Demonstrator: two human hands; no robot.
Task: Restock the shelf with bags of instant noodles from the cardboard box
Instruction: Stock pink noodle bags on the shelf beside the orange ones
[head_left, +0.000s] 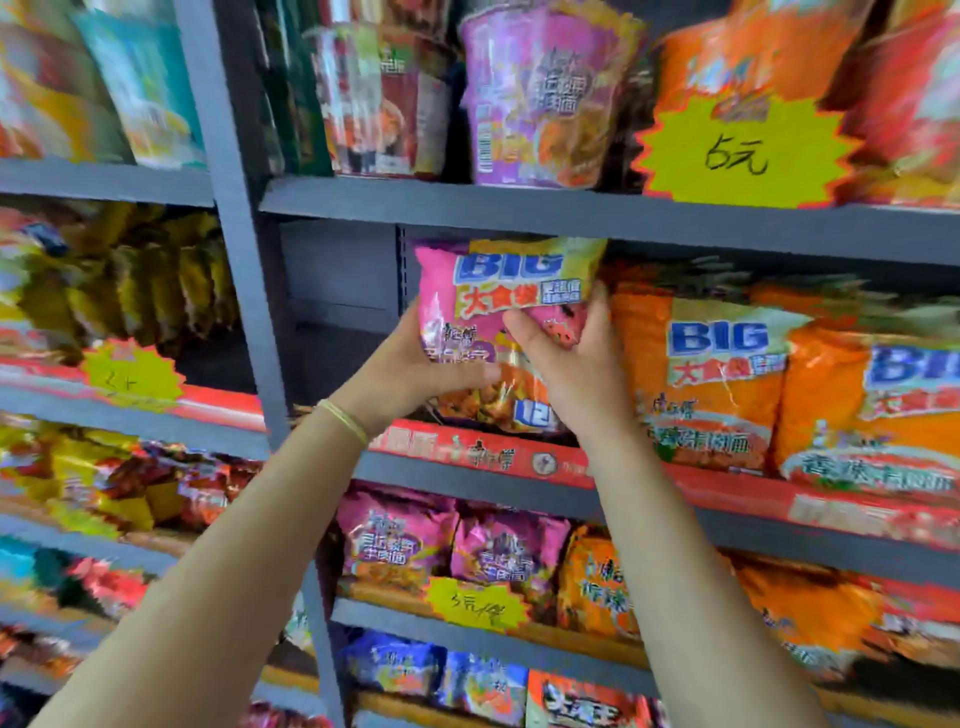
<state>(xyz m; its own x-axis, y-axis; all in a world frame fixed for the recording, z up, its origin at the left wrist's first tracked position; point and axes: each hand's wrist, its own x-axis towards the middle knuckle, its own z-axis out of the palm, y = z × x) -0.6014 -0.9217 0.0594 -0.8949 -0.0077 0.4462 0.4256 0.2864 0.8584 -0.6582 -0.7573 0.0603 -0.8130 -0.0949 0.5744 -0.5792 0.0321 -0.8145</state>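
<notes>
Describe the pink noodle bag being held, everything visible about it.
The pink bag is a glossy, crinkled plastic pack with a blue "BIG" logo on a yellow band and a noodle photo below. It stands roughly upright at the left end of the middle shelf, beside the orange bags. The left hand and right hand grip its lower half.

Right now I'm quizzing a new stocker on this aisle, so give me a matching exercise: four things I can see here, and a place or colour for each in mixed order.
Things:
1. pink bag
2. orange bags
3. purple cup
4. wristband

Places and colours:
A. on the left forearm, yellow
B. top shelf, left of the yellow 5元 tag
C. held by the left hand and right hand
D. standing on the middle shelf, right of the hands

Pairs: 1-C, 2-D, 3-B, 4-A
</notes>
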